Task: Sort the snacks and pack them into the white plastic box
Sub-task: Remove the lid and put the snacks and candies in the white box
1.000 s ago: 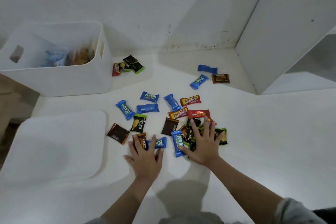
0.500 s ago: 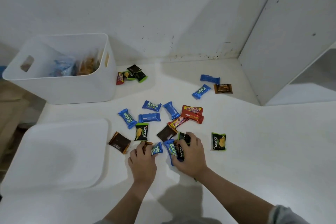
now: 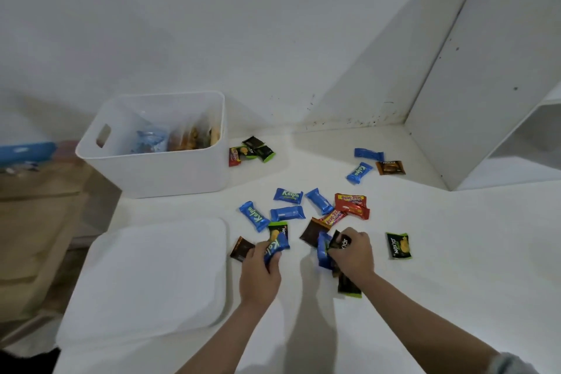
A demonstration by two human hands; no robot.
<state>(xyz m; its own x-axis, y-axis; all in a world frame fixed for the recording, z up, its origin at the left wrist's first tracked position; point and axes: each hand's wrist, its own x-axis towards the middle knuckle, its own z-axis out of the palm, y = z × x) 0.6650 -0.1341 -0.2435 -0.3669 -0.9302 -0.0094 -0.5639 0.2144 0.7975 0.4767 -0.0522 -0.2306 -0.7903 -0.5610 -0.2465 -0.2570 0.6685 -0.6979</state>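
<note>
**Inspector:** I am judging the main risk to be a spill. The right hand (image 3: 352, 253) is clutching several wrappers at once, and the slick foil could be sliding out of that bundle if it is carried to the white box (image 3: 158, 146).

**Assistant:** Which wrappers is it gripping?

**Inspector:** Its fingers are curling round a black packet (image 3: 341, 242), with a blue packet (image 3: 323, 250) pressing against its left side. Another dark packet with a green edge (image 3: 349, 286) is showing beneath the wrist; I cannot tell whether that one is being held or lying on the table (image 3: 440, 252).

**Assistant:** And the other hand?

**Inspector:** The left hand (image 3: 261, 267) is closing on a blue bar (image 3: 274, 247), pinching it above a brown packet (image 3: 241, 249).

**Assistant:** Any sorting concern?

**Inspector:** Yes. The right hand appears to be mixing blue and black kinds, which could be undoing the sort. Loose packets are lying scattered across the table, a green packet (image 3: 399, 245) sitting apart to the right. The box is standing well away at the far left, already holding some bagged snacks, its lid (image 3: 145, 279) lying beside the left hand.
</note>
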